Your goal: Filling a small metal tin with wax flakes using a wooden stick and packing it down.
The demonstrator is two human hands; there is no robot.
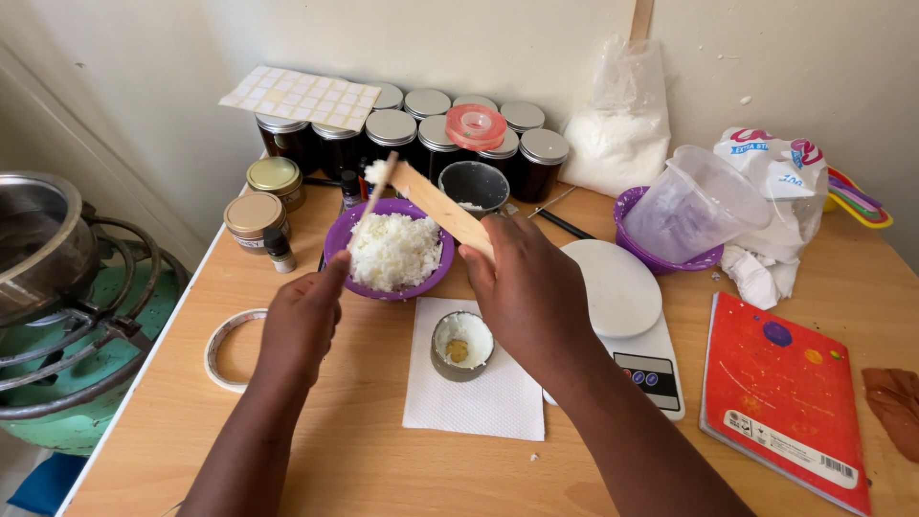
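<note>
Scraping seemed to be the work in hand: the right hand (531, 287) had its fingers closed around the lower end of a broad flat wooden stick (442, 206), which slanted up and left over the far rim of the purple bowl (337, 247). The left hand (299, 321) pinched a thin wooden stick (375, 196) between thumb and forefinger, its upper end carrying a small clump of white wax flakes (378, 171) and meeting the top of the broad stick. Both sticks crossed above the heap of white flakes (392, 251) in the bowl, which stood on the tabletop (364, 460) just beyond a white paper napkin (471, 383).

Judging from this, the step would go best with the meeting point of the sticks kept squarely over the bowl, so that loosened flakes dropped onto the heap and not onto the napkin. A firm grip on the broad stick looked right; the thin one needed only a light pinch and short strokes, since a hard flick could scatter flakes toward the dark jars (421, 144) behind. The small round tin (461, 345) on the napkin sat near the right wrist, so that forearm was better held high and steady.
</note>
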